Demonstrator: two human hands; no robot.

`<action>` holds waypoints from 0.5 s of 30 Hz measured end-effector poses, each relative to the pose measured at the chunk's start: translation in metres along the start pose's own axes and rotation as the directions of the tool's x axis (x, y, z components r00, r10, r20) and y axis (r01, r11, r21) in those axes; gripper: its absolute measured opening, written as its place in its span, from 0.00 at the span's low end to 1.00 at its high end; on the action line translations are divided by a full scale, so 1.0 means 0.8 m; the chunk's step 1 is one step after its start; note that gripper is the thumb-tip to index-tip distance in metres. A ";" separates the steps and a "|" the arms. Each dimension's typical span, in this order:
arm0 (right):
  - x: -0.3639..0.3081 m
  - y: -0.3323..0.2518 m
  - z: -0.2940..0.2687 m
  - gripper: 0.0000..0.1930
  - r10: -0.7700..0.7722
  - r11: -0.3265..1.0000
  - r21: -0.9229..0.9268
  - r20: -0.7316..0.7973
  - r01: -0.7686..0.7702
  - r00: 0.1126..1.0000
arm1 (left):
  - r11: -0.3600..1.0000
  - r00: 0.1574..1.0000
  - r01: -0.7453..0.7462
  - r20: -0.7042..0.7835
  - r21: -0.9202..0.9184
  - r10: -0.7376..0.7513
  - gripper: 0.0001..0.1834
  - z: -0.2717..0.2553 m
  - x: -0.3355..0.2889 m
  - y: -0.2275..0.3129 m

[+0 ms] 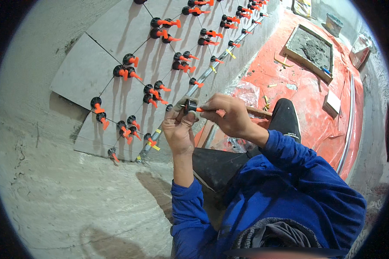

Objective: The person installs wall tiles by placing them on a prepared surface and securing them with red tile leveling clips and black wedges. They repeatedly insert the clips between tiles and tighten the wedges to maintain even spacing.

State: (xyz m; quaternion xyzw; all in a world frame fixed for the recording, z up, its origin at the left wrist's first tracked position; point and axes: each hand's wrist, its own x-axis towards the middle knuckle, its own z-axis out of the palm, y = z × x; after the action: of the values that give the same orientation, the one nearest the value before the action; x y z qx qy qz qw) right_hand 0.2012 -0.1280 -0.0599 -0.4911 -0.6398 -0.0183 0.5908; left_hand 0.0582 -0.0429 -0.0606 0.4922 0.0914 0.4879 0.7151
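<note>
Between my two hands is a tile leveler (190, 106) with a round black base and an orange handle. My left hand (180, 131) grips the black base with thumb and fingers, and a thin pin sticks out of it. The fingers of my right hand (230, 113) are closed on the orange handle. Just beyond my hands stands a wall of large grey tiles (93, 67). Many more levelers (151, 91) of the same kind sit in its joints, mostly at the tile corners. A metal profile (193, 89) with yellow clips runs along the tiles' lower edge.
Orange-red plastic sheeting (307, 97) covers the floor at right. On it lie a shallow wooden tray (330, 80) of grey mortar, a white block (331, 102) and a long metal bar (350, 125). A bucket (333, 25) stands far right. Bare grey wall (39, 142) extends at left.
</note>
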 end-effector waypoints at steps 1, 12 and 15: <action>-0.003 -0.001 0.001 0.08 0.494 0.681 0.479 0.258 -0.554 0.830 | 1.000 1.000 -0.011 0.023 -0.003 0.011 0.20 0.000 -0.002 0.002; 0.013 -0.002 0.008 0.14 0.377 0.562 0.638 0.369 -0.527 0.849 | 0.996 0.999 -0.041 -0.023 0.074 0.042 0.17 0.010 -0.002 0.010; 0.015 -0.007 0.005 0.12 0.399 0.557 0.624 0.378 -0.548 0.835 | 0.991 0.998 -0.044 -0.029 0.127 0.048 0.17 0.010 -0.003 0.017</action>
State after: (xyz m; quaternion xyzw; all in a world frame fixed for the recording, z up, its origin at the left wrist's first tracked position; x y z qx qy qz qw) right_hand 0.1966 -0.1210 -0.0484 -0.3776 -0.4928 0.4376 0.6505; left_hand 0.0532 -0.0493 -0.0467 0.5308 0.1222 0.5050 0.6695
